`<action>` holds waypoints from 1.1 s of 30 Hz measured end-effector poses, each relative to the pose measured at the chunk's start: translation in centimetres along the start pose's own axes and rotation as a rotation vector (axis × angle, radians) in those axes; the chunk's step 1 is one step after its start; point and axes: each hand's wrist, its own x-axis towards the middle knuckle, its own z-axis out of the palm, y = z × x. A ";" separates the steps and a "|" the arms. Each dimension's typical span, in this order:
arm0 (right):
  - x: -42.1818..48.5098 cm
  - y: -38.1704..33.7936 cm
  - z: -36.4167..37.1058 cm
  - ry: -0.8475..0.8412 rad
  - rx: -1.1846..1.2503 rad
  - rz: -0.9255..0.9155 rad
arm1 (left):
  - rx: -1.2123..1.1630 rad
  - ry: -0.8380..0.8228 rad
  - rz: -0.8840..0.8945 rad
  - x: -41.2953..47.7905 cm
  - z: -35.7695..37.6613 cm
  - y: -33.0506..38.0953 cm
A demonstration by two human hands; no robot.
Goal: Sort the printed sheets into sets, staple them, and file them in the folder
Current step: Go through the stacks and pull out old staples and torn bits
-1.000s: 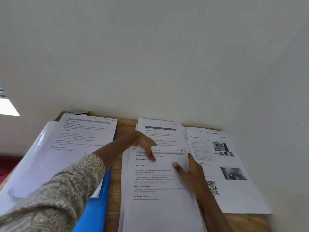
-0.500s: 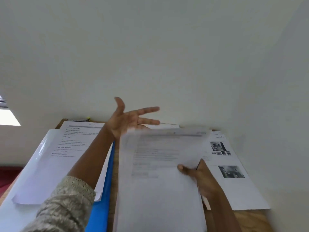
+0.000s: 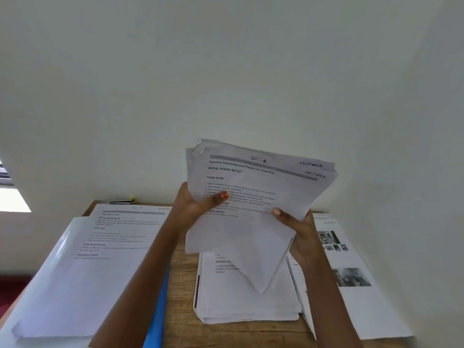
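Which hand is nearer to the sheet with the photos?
Right. The right hand grips the lifted bundle just left of the photo sheet; the left hand grips the bundle's other side, farther left.

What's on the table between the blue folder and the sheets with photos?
Head view: a bare strip of wooden table, then a pile of printed sheets lying flat beneath the held bundle.

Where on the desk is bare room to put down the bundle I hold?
Bare wood shows only in a narrow strip between the folder and the middle pile, and a thin band in front of that pile. Both look too narrow for the bundle. The left pile and right sheets crowd the rest.
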 end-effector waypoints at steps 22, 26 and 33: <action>1.1 -0.4 0.7 -0.012 -0.107 -0.093 | -0.036 0.169 0.010 1.1 0.4 0.8; 1.4 -0.6 0.4 0.071 -0.172 -0.169 | -0.054 0.239 0.027 0.7 0.3 -0.8; 0.4 1.8 -1.5 0.042 -0.279 -0.041 | 0.013 0.102 -0.126 -1.7 -0.2 -4.7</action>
